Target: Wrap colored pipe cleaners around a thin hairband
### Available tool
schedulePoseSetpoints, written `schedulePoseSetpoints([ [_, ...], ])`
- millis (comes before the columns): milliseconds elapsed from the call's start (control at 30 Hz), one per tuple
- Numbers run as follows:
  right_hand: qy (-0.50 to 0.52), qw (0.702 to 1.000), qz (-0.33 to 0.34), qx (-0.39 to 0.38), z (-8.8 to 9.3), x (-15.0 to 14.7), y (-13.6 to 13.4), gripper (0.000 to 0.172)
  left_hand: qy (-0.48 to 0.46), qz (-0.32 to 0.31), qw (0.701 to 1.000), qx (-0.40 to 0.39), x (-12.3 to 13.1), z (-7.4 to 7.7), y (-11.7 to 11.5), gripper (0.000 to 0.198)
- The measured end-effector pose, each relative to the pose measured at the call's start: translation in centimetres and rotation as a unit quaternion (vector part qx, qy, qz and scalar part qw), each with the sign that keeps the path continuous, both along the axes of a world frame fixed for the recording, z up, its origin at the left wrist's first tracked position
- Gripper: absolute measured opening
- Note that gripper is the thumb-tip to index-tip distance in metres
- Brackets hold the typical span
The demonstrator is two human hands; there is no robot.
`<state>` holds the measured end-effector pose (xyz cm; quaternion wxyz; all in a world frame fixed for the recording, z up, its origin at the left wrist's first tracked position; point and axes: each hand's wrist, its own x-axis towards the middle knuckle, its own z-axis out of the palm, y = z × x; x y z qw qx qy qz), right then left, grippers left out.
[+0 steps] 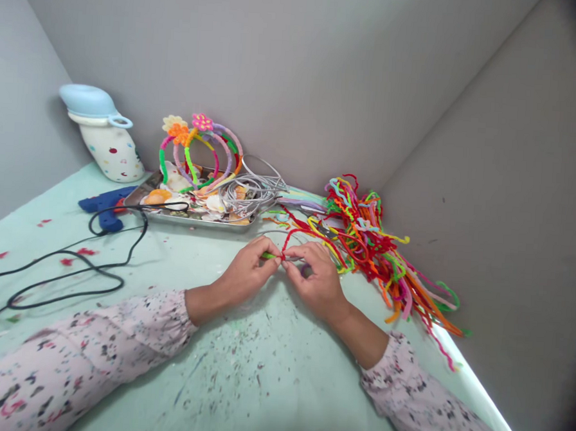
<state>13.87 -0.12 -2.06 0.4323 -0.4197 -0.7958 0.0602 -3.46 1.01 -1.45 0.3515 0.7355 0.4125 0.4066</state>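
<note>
Both hands meet fingertip to fingertip above the middle of the table. A red pipe cleaner [293, 232] loops up from between them. My left hand [247, 269] pinches its near end, with a short green fuzzy piece showing at the fingertips. My right hand [317, 280] pinches close beside it, touching the red pipe cleaner. A thin grey hoop passes behind the fingers, and a bit of purple fuzz shows below the right fingers. How these pieces join is hidden by the fingertips.
A metal tray [195, 221] holds flower-topped fuzzy headbands [188, 136] and coiled grey wire hoops [253, 191]. Left stand a blue glue gun [108, 203], its black cord [120, 282] and a white bottle [112, 148]. A pile of coloured pipe cleaners [368, 239] lies right, along the wall.
</note>
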Motion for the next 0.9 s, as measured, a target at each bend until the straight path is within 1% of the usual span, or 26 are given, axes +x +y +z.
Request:
schedulePoseSetpoints([
  [300, -0.004, 1.000, -0.018, 0.000, 0.03, -0.02, 0.08, 0.011, 0.023, 0.007, 0.999, 0.030, -0.05, -0.22, 0.08, 0.011],
  [467, 0.000, 1.000, -0.019, 0.006, 0.08, -0.01, 0.12, 0.012, 0.027, 0.012, 0.999, 0.028, 0.00, -0.15, 0.01, 0.013],
  [700, 0.005, 1.000, -0.021, -0.001, 0.16, -0.07, 0.18, 0.009, 0.036, 0.019, 0.999, 0.030, -0.01, -0.29, -0.03, 0.013],
  [900, -0.029, 0.999, -0.025, -0.015, 0.14, 0.03, 0.17, 0.005, 0.046, 0.020, 0.998, 0.040, 0.08, -0.36, -0.05, 0.012],
])
